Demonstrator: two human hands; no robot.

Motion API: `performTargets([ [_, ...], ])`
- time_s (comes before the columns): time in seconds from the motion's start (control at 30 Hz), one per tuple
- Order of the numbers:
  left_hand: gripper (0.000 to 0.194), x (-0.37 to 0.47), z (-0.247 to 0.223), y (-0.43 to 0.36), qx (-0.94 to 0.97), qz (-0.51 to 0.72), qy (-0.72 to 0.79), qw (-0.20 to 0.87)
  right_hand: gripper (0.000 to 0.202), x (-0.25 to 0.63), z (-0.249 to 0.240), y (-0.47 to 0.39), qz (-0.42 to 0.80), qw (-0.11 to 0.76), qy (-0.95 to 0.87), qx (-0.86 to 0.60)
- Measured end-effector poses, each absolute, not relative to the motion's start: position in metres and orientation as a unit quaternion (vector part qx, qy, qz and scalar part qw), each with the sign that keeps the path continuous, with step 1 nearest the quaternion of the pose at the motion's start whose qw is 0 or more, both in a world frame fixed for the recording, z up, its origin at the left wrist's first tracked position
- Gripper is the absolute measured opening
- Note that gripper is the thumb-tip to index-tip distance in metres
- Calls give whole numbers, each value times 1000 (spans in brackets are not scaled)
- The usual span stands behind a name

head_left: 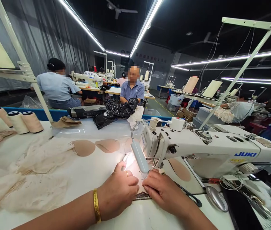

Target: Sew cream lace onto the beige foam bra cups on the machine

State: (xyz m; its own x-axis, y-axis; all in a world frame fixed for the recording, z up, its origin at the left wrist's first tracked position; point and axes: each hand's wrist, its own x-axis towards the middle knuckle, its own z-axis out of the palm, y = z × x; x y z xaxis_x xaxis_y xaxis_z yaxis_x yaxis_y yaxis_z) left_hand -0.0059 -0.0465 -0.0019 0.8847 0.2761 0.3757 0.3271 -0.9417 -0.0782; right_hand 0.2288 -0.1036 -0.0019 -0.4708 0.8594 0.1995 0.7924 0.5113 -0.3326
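Note:
Under the lamp of a white sewing machine [185, 140], pale fabric [132, 164] lies at the needle area, brightly lit. My left hand [119, 190], with a gold bracelet and a ring, is at the fabric's left and near side, its fingers curled and closed on it. Close beside it on the right, my right hand [160, 188] has its fingers bent together on the fabric's right edge, just below the machine head. The grey lamp [139, 158] hides part of the fabric and the needle.
Lace fabric [46, 156] spreads across the left of the table. Beige pads [84, 147] lie behind it, another [179, 170] right of the needle. Scissors [189, 195] and a silver oval object [216, 198] lie right of my right hand. Thread cones [31, 122] stand left. A person [132, 89] sits opposite.

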Motion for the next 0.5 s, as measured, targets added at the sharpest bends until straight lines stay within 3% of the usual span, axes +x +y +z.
performTargets([
  [0.3, 12, 0, -3, -26, -967, -165, -190, 36, 22, 226, -11, -96, 69, 247, -824, -505],
  [0.5, 14, 0, 2, -17, -967, -165, -195, 22, 23, 223, -17, -92, 50, 214, -808, -546],
])
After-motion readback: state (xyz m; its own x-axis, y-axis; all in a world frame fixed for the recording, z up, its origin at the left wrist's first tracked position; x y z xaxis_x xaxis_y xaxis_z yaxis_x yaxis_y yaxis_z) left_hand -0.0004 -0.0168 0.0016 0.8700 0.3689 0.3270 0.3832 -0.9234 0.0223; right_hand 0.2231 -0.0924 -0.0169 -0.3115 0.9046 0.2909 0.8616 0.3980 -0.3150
